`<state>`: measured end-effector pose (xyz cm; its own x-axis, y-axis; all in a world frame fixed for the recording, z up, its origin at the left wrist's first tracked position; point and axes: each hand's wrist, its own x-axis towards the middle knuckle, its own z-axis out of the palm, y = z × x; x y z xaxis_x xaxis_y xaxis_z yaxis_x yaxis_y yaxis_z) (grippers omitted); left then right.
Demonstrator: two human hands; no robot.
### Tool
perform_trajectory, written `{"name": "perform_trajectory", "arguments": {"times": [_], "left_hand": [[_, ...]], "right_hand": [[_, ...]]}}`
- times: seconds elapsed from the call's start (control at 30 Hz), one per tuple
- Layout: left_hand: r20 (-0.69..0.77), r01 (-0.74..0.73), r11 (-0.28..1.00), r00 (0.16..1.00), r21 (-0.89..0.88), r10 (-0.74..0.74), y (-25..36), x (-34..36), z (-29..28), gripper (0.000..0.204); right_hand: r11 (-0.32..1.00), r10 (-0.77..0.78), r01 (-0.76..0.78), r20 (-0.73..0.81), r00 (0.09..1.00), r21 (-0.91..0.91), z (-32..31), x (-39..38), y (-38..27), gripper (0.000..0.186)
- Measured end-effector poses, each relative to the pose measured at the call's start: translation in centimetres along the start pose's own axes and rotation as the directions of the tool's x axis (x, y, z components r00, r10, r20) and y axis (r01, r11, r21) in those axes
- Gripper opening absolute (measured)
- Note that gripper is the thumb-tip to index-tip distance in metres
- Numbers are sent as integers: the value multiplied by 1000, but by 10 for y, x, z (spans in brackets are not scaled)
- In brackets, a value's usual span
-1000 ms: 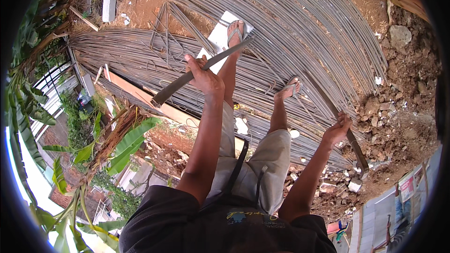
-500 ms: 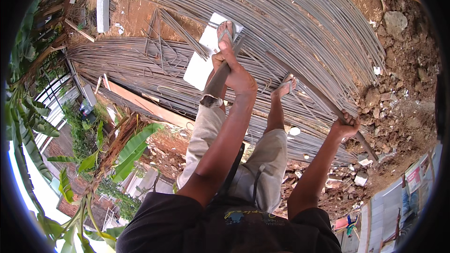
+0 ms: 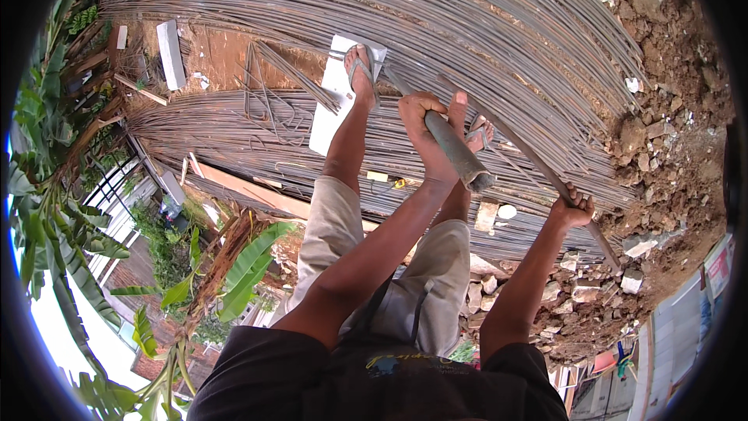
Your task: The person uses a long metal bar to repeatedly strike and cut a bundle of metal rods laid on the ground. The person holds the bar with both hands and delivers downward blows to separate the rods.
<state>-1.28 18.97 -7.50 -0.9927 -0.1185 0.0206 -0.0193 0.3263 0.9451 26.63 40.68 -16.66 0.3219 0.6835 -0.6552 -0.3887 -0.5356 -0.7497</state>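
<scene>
Above long rows of bars (image 3: 499, 39), the left hand (image 3: 427, 125) grips a pipe (image 3: 454, 146), its near end tilted toward the camera; the right hand (image 3: 574, 207) is closed round a thinner, slanting rod (image 3: 530, 150). One sandalled foot (image 3: 358, 70) rests on a white board (image 3: 323, 131).

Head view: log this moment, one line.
left hand: grips pipe; right hand: grips rod; left foot: on white board; below: metal bars

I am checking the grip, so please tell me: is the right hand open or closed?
Closed: the right hand has its fingers curled around the long dark bar.
</scene>
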Motion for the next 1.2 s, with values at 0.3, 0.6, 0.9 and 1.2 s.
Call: {"name": "perform_trajectory", "arguments": {"times": [0.3, 0.6, 0.9, 1.2], "left_hand": [[295, -9, 982, 954, 190, -48, 10, -30, -36, 26], [535, -118, 812, 804, 571, -259, 37, -43, -86, 58], [669, 225, 739, 318, 635, -672, 55, 6, -125, 79], [506, 586, 489, 151, 646, -849, 64, 14, -113, 84]], "right_hand": [[997, 79, -79, 102, 992, 1, -20, 33, 20, 40], [974, 223, -224, 31, 974, 34, -67, 128, 42, 40], [937, 314, -292, 100, 944, -192, -135, 261, 124, 33], [881, 438, -403, 108, 893, -247, -164, 338, 220, 34]]}}
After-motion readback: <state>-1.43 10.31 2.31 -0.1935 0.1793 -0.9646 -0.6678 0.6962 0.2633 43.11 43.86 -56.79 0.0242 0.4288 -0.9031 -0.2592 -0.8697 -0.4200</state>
